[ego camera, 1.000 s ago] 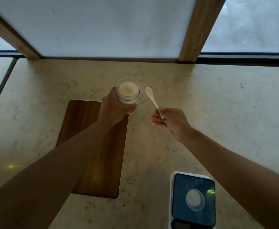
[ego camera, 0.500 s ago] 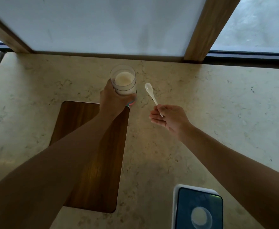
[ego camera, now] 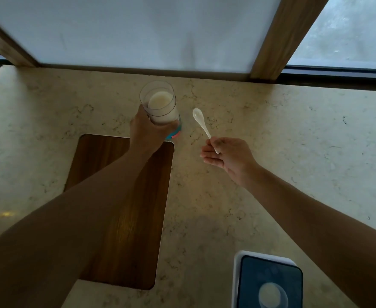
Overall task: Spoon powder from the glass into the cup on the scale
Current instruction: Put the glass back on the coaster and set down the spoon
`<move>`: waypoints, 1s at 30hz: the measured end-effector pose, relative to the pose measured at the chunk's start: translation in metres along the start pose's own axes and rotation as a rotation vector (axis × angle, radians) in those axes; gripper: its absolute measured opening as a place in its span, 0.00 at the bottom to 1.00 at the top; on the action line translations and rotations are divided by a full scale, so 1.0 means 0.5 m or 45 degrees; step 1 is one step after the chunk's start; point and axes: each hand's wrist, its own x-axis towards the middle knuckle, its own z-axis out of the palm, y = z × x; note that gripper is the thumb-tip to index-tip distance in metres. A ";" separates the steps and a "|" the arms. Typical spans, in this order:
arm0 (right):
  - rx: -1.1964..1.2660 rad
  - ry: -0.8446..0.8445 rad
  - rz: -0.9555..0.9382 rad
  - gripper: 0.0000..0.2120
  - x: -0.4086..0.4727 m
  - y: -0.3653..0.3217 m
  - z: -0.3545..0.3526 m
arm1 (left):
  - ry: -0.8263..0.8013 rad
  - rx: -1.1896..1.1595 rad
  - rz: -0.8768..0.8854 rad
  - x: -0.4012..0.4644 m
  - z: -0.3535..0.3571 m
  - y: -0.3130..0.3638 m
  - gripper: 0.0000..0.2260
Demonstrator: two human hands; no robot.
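A clear glass [ego camera: 160, 105] holding pale powder stands at the back of the stone counter, over a blue and pink coaster [ego camera: 175, 133]. My left hand [ego camera: 147, 130] is wrapped around its lower part. My right hand [ego camera: 226, 155] pinches the handle of a small white spoon [ego camera: 201, 121], whose empty bowl points away, to the right of the glass. At the bottom right a scale [ego camera: 244, 276] with a dark top carries a small clear cup [ego camera: 272, 295] with pale powder in it.
A dark wooden board [ego camera: 107, 152] lies on the counter [ego camera: 293, 134] under my left forearm. A frosted window panel and wooden frame posts [ego camera: 287, 36] rise along the far edge.
My left hand has carried the glass away from me to the back of the counter and down onto the coaster. My right hand with the spoon has stayed nearly still.
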 end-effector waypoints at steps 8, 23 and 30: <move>-0.084 -0.002 -0.016 0.10 -0.005 0.006 0.000 | -0.123 -0.100 -0.042 0.004 -0.005 -0.006 0.45; -0.219 0.002 -0.112 0.08 -0.119 0.006 -0.033 | -0.201 0.123 -0.207 -0.114 -0.055 0.034 0.51; -0.320 0.079 -0.153 0.08 -0.232 0.031 -0.068 | -0.243 0.173 -0.232 -0.247 -0.082 0.083 0.52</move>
